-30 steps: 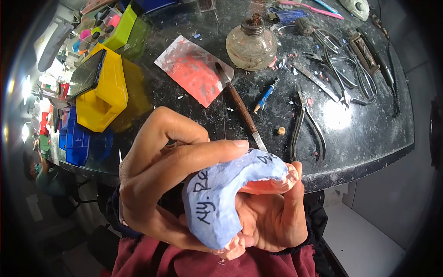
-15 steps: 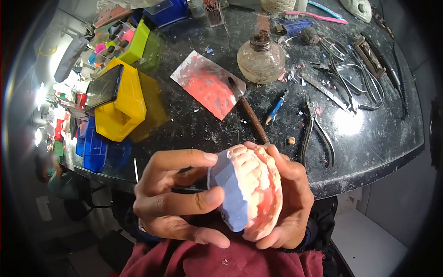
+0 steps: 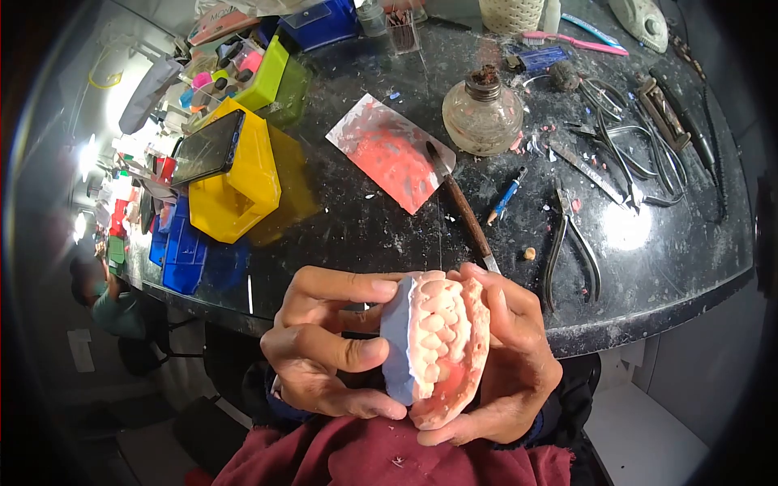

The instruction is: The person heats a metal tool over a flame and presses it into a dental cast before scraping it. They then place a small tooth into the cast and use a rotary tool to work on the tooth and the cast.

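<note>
A dental cast [image 3: 435, 332] with a blue base, pale pink teeth and a reddish-pink patch inside is held over my lap, just off the table's near edge. The fingers of my left hand [image 3: 328, 344] press on its blue side. My right hand [image 3: 519, 356] wraps around the rough pink side, thumb low and fingertips at the top. Beyond the cast lies a wax knife [image 3: 463, 211] with a brown handle, its blade resting on a wax sheet [image 3: 389, 158] that is pink and partly scraped. Part of the cast's underside is hidden by my fingers.
Right of the knife are a glass spirit burner [image 3: 484, 117], a short blue pencil [image 3: 506, 197], pliers [image 3: 571, 247] and several other metal tools. At left, a phone [image 3: 209, 147] leans on a yellow bin [image 3: 235, 206]. A person [image 3: 117, 312] is at far left.
The cast has turned so its tooth surfaces face me more, with less of the blue base showing. Both hands still hold it. The whole view has shifted slightly.
</note>
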A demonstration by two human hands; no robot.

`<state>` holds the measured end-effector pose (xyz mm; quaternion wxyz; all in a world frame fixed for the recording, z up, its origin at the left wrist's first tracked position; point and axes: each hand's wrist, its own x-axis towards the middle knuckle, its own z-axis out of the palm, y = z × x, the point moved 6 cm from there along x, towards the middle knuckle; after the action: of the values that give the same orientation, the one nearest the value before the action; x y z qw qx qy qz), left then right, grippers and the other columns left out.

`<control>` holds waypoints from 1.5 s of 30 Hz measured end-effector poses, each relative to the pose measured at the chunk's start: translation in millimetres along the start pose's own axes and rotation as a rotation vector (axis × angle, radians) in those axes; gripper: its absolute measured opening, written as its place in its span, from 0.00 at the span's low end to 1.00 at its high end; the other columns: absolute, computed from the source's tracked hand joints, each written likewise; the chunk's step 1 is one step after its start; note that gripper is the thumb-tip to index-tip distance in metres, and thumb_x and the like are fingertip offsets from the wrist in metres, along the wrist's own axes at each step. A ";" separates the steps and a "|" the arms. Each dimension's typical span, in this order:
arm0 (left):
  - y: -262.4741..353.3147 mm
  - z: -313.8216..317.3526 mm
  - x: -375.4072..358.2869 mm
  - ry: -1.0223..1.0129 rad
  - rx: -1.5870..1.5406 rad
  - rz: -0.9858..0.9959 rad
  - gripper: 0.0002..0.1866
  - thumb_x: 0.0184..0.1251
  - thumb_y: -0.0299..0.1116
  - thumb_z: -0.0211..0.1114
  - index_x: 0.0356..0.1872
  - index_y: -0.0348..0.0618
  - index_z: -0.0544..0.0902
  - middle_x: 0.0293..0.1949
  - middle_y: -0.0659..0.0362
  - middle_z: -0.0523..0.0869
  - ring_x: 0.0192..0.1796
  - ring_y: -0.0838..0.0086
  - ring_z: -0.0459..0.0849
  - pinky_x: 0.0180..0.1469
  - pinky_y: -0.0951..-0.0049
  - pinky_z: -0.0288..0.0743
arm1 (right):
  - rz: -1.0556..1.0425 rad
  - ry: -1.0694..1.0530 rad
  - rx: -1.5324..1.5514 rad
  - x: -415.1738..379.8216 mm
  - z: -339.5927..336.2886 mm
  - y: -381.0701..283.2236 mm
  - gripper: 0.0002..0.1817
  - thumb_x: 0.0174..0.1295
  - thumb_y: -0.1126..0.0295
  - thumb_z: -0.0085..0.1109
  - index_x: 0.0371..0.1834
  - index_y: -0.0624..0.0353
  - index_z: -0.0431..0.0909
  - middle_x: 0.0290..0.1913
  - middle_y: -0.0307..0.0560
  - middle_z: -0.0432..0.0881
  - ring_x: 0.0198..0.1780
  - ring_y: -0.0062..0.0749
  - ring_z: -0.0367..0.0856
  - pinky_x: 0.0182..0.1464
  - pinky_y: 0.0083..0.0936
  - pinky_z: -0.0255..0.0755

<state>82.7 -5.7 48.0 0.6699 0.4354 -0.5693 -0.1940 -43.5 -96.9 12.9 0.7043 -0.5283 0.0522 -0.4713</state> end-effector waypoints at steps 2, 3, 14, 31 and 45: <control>0.2 -0.1 0.1 -0.015 0.006 -0.008 0.24 0.43 0.32 0.79 0.41 0.38 0.78 0.53 0.39 0.68 0.55 0.37 0.74 0.46 0.54 0.83 | 0.003 0.007 -0.004 -0.4 -0.4 -0.4 0.49 0.25 0.65 0.84 0.58 0.70 0.71 0.58 0.71 0.68 0.58 0.51 0.74 0.58 0.37 0.70; 0.0 -0.1 0.1 -0.020 0.002 -0.013 0.23 0.43 0.32 0.79 0.41 0.38 0.78 0.53 0.38 0.68 0.55 0.36 0.74 0.46 0.53 0.83 | 0.003 0.003 -0.008 -0.2 -0.8 -1.0 0.49 0.25 0.65 0.84 0.58 0.69 0.71 0.59 0.71 0.68 0.57 0.51 0.74 0.58 0.37 0.70; -4.4 -0.3 -4.3 -0.014 -0.166 0.017 0.24 0.41 0.27 0.79 0.43 0.41 0.79 0.54 0.39 0.68 0.55 0.32 0.72 0.53 0.42 0.75 | -0.080 0.006 -0.028 0.6 4.8 -12.8 0.45 0.27 0.69 0.82 0.56 0.70 0.72 0.59 0.70 0.66 0.58 0.52 0.74 0.57 0.36 0.72; -10.3 1.3 -18.2 0.063 -0.408 0.001 0.24 0.43 0.25 0.77 0.43 0.43 0.77 0.57 0.40 0.69 0.61 0.31 0.66 0.60 0.35 0.65 | -0.080 -0.064 -0.090 -2.6 11.0 -21.6 0.35 0.30 0.69 0.80 0.47 0.71 0.79 0.54 0.70 0.71 0.58 0.57 0.73 0.59 0.46 0.70; -8.6 -2.8 -15.7 0.078 -0.297 -0.058 0.24 0.40 0.28 0.79 0.41 0.44 0.79 0.57 0.40 0.70 0.61 0.36 0.68 0.57 0.38 0.69 | -0.102 -0.036 -0.072 -0.9 12.3 -16.7 0.41 0.30 0.71 0.81 0.53 0.72 0.74 0.58 0.70 0.67 0.62 0.56 0.70 0.60 0.40 0.69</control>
<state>82.9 2.5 31.9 0.7427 0.3548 -0.4951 -0.2783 -47.2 -87.6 31.1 0.6606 -0.5636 0.0293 -0.4950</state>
